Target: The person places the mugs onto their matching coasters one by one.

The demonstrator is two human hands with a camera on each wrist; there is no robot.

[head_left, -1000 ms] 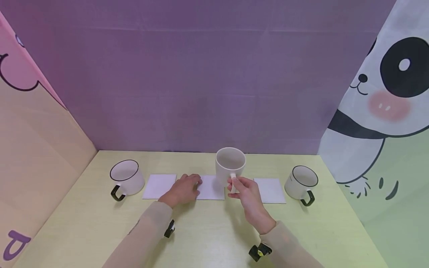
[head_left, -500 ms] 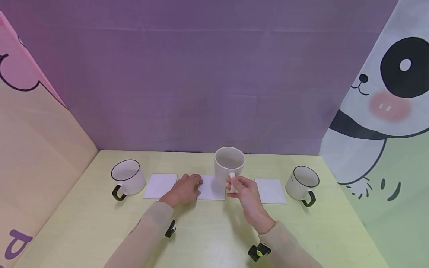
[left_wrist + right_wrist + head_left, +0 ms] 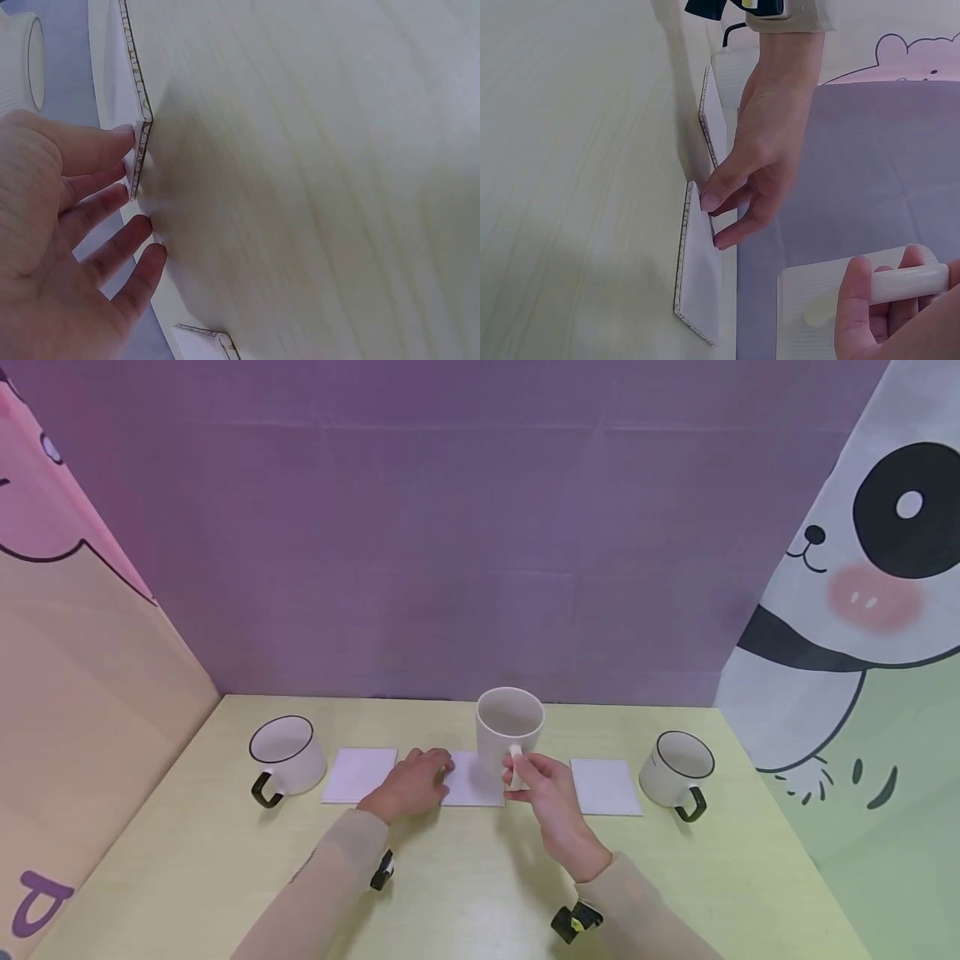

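Observation:
My right hand (image 3: 558, 806) pinches the handle of a plain white mug (image 3: 491, 743), which is upright and raised over the right part of the middle white square board (image 3: 480, 785). In the right wrist view, thumb and fingers close on the white handle (image 3: 911, 283). My left hand (image 3: 408, 789) touches the left edge of that same board. The left wrist view has the thumb and fingertips (image 3: 124, 141) right at the board's corner and edge, fingers spread and slightly bent. Corrugation shows along the board's edge (image 3: 139, 82).
Two more white square boards lie in the row, a left one (image 3: 352, 772) and a right one (image 3: 606, 787). At the ends stand two white mugs with black rims and black handles, the left mug (image 3: 296, 770) and the right mug (image 3: 662, 781). A purple cloth (image 3: 480, 527) hangs behind the table.
The right hand and its mug have drifted slightly left. My left hand stays at the board's edge.

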